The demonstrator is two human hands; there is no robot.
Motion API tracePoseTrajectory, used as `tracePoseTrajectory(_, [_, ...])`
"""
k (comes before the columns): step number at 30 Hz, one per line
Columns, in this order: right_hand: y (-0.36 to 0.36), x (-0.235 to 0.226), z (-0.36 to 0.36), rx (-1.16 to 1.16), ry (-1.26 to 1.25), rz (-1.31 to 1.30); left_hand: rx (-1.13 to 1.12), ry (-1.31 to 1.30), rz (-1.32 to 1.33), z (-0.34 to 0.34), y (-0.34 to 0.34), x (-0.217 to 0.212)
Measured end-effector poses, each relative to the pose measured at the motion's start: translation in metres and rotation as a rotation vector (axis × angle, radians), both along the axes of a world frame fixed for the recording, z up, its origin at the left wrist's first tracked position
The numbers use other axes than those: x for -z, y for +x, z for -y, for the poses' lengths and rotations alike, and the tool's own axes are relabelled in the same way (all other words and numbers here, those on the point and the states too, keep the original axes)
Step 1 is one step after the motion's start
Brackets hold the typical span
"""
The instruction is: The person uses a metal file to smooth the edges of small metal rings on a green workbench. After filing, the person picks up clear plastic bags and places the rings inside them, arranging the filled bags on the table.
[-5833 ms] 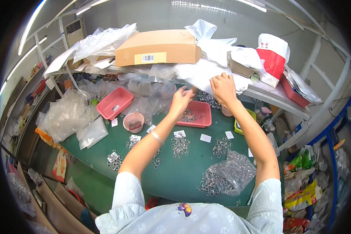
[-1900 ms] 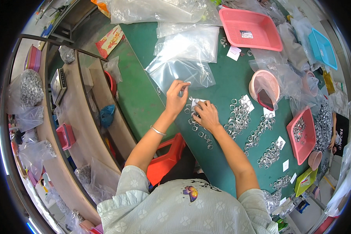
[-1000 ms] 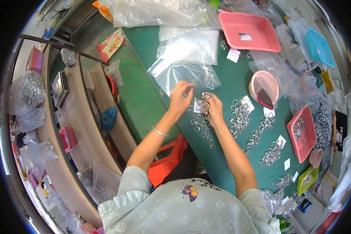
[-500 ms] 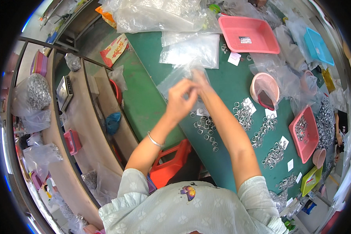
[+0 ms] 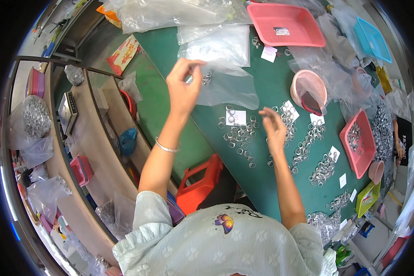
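The ring pile (image 5: 240, 133), mid-frame, trails down-right, just left of my loosely parted right hand (image 5: 274, 132) — the nearer one. My left (image 5: 184, 87) curls upper-centre by the clear bag (image 5: 232, 88) — grip unclear.

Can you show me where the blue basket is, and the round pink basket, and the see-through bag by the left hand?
Blue basket (image 5: 371, 41), head view: inside bottom.
Round pink basket (image 5: 294, 89), head view: left rim.
See-through bag (image 5: 232, 89), head view: flat middle.
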State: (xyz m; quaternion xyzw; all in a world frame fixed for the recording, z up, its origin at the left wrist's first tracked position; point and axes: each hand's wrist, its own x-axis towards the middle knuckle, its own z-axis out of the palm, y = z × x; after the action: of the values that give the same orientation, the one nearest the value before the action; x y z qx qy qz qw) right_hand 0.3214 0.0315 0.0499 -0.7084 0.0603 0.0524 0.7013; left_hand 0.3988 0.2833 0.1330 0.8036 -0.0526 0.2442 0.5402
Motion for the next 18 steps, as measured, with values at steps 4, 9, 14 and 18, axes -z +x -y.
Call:
tracePoseTrajectory(4, [-0.024, 0.054, -0.001, -0.198, -0.583, 0.288, 0.045, 0.001, -0.026, 0.028, -0.028, 0.011])
tracePoseTrajectory(9, [-0.029, 0.08, -0.011, -0.347, -0.831, 0.404, 0.045, 0.081, 0.028, 0.048, -0.047, 0.022])
tracePoseTrajectory(14, [-0.055, 0.085, -0.008, -0.399, -0.825, 0.521, 0.048, 0.217, 0.09, 0.055, -0.064, 0.033])
tracePoseTrajectory(18, [-0.065, 0.09, -0.004, -0.408, -0.848, 0.592, 0.071, 0.328, 0.163, 0.063, -0.077, 0.039])
